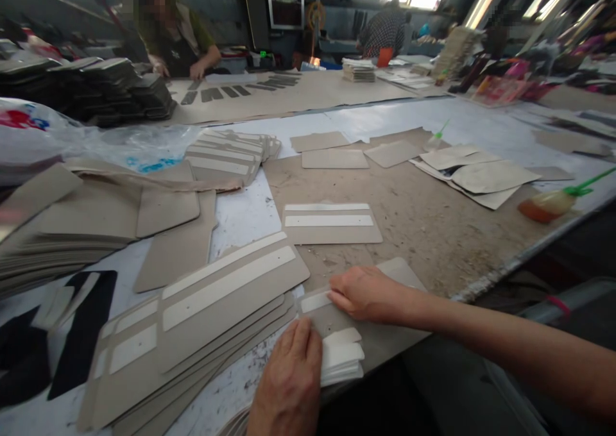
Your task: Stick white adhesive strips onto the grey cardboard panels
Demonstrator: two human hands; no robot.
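Note:
In front of me lies a beige panel (332, 317) with a white strip (315, 302) along its far side. My right hand (373, 295) is closed, its fingertips pinched down at that strip. The fingers of my left hand (291, 375) are stretched out together and lie over the panel's left edge; its thumb is hidden. Beside the left hand, a small pile of loose white strips (342, 358) rests on the near part of the panel. Farther off, a beige panel with two white strips (332, 233) lies flat on a brown board (404, 199).
Overlapping striped panels (231, 295) fan out at left, with plain beige sheets (91, 215) behind. Black pieces (79, 340) lie nearer. A glue bottle (548, 205) with a green nozzle stands near the right table edge. A co-worker (178, 38) works across the table.

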